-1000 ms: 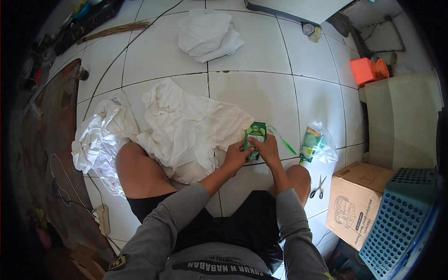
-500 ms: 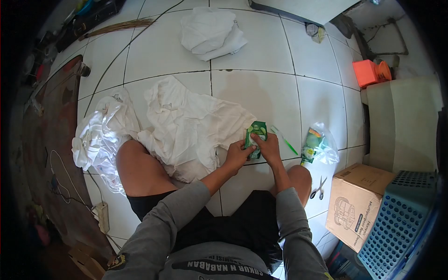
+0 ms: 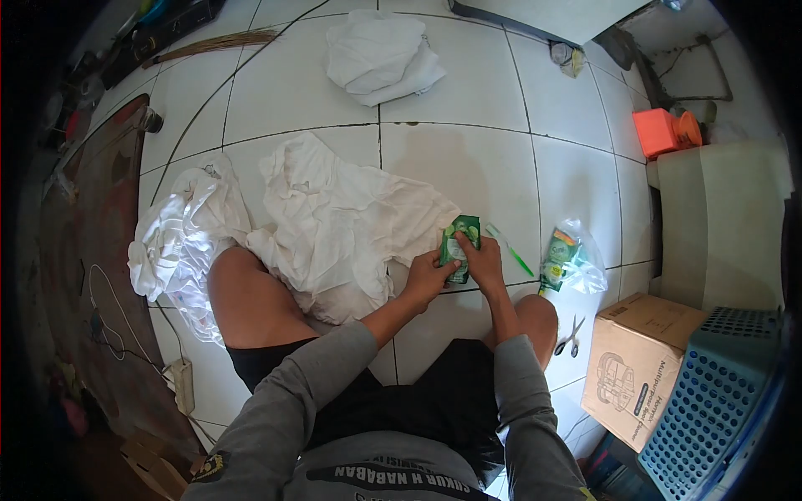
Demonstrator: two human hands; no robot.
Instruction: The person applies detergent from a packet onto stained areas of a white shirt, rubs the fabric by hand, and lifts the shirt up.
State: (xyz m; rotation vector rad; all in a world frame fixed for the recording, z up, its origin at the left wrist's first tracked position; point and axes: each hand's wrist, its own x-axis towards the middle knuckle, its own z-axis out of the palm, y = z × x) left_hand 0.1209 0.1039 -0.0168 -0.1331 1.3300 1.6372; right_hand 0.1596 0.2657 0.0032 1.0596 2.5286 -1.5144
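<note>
Both of my hands grip a small green pouch [image 3: 460, 230] over the edge of a white shirt. My left hand [image 3: 428, 274] pinches its lower left side, and my right hand [image 3: 482, 260] holds its right side with the thumb across the front. The white shirt [image 3: 338, 217] lies spread and wrinkled on the floor, one sleeve reaching to the pouch. Just right of my right hand lies a green and white toothbrush [image 3: 511, 250]. Farther right sits a clear plastic bag [image 3: 589, 265] with green packaging [image 3: 558, 257] in it.
Scissors [image 3: 571, 336] lie beside my right knee. A cardboard box [image 3: 631, 376] and a blue-green basket [image 3: 710, 401] stand at the right. Crumpled white cloth [image 3: 188, 230] is at the left, folded white cloth [image 3: 380, 54] farther ahead. A power strip [image 3: 184, 388] lies at lower left.
My right thumb has shifted slightly upward and right on the pouch. Both hands keep hold of it, and the shirt and toothbrush stay where they were.
</note>
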